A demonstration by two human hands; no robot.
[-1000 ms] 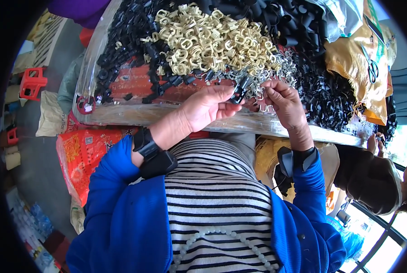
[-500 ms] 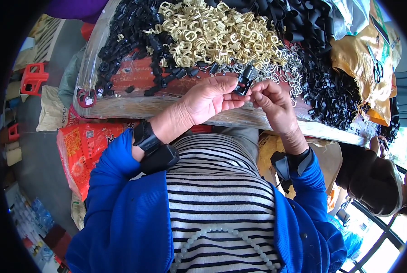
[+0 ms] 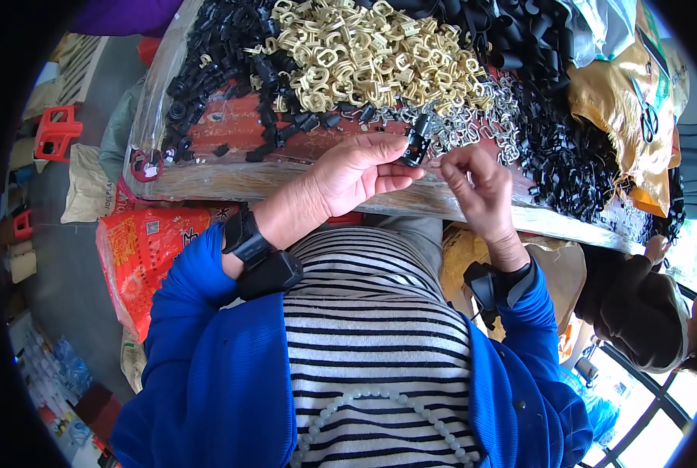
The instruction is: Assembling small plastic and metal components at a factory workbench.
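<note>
Over the table's near edge, my left hand [image 3: 361, 173] pinches a black plastic part [image 3: 418, 140] between thumb and fingers. The part is roughly tubular, with openings in its side, and tilts upward. Just to its right is my right hand [image 3: 479, 187], apart from the part, its thumb and forefinger curled together. Whatever its fingertips hold, if anything, is too small to make out. Beyond the hands lies a heap of cream plastic loops [image 3: 379, 58]. Small silvery metal hooks [image 3: 485, 125] are scattered at its near right side.
Black plastic pieces [image 3: 216, 58] cover the table's left side, and small black clips [image 3: 571, 168] its right. The table has a worn wooden edge [image 3: 247, 183]. Scissors [image 3: 648, 121] rest on a yellow sack [image 3: 598, 97]. A red bag [image 3: 149, 257] stands left; another person [image 3: 637, 308] sits at right.
My right hand has drawn back a little to the right, widening the gap to the black part. My left hand keeps its hold, almost unmoved.
</note>
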